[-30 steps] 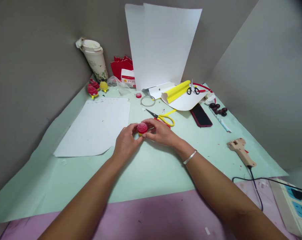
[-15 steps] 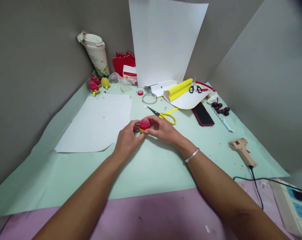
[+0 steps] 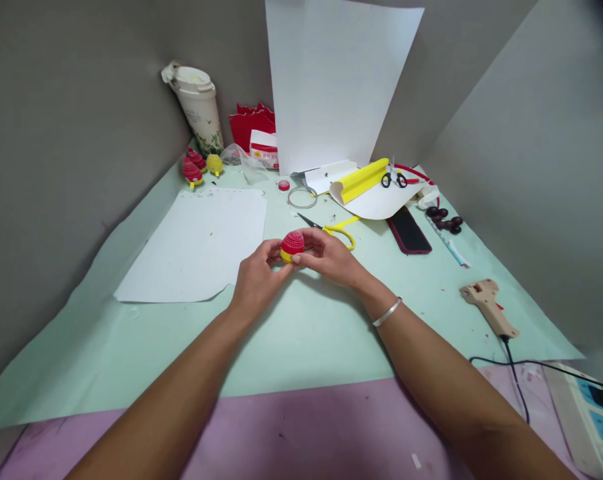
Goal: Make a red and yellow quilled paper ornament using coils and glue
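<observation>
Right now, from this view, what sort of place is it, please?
It is probably a handicraft workspace, at home or in a workshop: a hot glue gun, yellow-handled scissors and a rounded red-and-yellow piece suggest it.

The left hand (image 3: 256, 279) and right hand (image 3: 334, 259) are tilting the red-and-yellow piece (image 3: 292, 243), exposing more of its yellow base.

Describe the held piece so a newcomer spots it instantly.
Find the pale green sheet, then the left hand and right hand close together above it. They hold a rounded piece, red above, yellow below. Similar red pieces sit by the tall cup; only this one is held.
</observation>
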The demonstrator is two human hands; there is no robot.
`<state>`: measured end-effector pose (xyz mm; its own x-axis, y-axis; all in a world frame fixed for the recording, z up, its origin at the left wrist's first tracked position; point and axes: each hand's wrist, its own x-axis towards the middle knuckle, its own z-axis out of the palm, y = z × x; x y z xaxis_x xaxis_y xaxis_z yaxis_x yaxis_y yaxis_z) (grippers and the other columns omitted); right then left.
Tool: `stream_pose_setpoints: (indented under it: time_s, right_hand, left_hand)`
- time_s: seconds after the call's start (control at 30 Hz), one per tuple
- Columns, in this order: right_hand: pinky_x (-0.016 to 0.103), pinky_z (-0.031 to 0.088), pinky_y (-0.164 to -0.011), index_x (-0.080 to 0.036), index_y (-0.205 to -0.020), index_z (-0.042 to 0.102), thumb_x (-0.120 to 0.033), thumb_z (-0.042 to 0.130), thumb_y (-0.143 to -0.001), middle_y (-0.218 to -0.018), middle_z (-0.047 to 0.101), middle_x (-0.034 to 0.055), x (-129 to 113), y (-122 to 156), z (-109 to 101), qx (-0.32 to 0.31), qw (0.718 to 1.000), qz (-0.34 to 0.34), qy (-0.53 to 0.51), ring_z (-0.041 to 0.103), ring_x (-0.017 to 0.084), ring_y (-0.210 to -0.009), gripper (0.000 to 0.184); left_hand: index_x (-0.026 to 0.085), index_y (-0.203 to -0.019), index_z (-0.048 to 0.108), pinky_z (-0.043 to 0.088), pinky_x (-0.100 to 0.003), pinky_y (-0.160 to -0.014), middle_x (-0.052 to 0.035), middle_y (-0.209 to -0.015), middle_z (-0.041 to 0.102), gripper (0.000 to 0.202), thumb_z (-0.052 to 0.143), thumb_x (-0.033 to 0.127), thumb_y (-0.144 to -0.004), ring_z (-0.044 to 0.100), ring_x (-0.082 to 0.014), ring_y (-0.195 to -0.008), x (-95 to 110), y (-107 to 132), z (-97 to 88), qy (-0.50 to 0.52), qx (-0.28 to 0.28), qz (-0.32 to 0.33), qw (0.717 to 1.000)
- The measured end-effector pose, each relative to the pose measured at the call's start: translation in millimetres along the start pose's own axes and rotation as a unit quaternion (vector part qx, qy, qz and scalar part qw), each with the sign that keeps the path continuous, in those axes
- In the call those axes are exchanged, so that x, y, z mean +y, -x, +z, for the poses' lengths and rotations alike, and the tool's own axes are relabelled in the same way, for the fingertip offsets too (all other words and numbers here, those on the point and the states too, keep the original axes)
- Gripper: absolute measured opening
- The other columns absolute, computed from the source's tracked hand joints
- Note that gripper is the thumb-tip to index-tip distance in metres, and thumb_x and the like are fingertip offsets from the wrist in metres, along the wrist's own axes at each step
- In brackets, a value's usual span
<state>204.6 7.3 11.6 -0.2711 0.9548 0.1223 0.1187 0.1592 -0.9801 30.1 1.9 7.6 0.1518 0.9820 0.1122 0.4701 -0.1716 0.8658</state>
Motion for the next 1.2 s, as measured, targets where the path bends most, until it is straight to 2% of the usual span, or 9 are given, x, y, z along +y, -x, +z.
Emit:
stream_pose_setpoints:
  time_s: [0.5, 0.8, 1.0, 1.2]
  right_hand:
    - [0.038, 0.058, -0.089, -0.019, -0.117, 0.059, -0.030, 0.074, -0.078, -0.114, 0.068, 0.0088, 0.9, 0.2, 0.0, -0.004, 1.000, 0.000, -0.013, 0.068, 0.021, -0.101, 0.043]
    - [0.038, 0.057, -0.090, -0.019, -0.118, 0.058, -0.035, 0.074, -0.079, -0.113, 0.068, 0.0083, 1.7, -0.7, -0.2, 0.003, 1.000, -0.011, 0.004, 0.067, 0.022, -0.104, 0.044]
    - [0.038, 0.057, -0.090, -0.020, -0.117, 0.058, -0.035, 0.075, -0.078, -0.114, 0.067, 0.0085, 5.4, -1.6, -0.3, 0.010, 0.998, -0.038, 0.048, 0.065, 0.023, -0.108, 0.045]
    - [0.038, 0.057, -0.091, -0.020, -0.117, 0.058, -0.034, 0.075, -0.079, -0.112, 0.068, 0.0082, 7.7, -1.7, 0.4, 0.008, 0.999, -0.028, 0.024, 0.066, 0.021, -0.105, 0.044]
  left_hand:
    - [0.023, -0.110, 0.064, 0.054, -0.034, -0.083, -0.0056, -0.106, 0.073, 0.040, 0.071, 0.041, -0.075, 0.067, -0.0216, -0.093, 0.7, 0.1, -0.3, -0.008, 0.007, 0.005, 1.000]
    - [0.023, -0.111, 0.062, 0.053, -0.037, -0.089, -0.0055, -0.112, 0.071, 0.042, 0.072, 0.040, -0.074, 0.066, -0.0223, -0.098, 1.9, -0.5, 0.1, 0.020, 0.009, 0.007, 1.000]
    - [0.022, -0.110, 0.063, 0.054, -0.036, -0.087, -0.0064, -0.109, 0.072, 0.043, 0.073, 0.043, -0.073, 0.067, -0.0227, -0.097, -0.2, -1.4, 0.6, 0.022, 0.016, -0.009, 1.000]
    - [0.022, -0.106, 0.065, 0.054, -0.035, -0.085, -0.0056, -0.105, 0.073, 0.041, 0.074, 0.045, -0.072, 0.067, -0.0224, -0.095, 1.0, -0.7, -0.4, 0.017, 0.017, -0.012, 1.000]
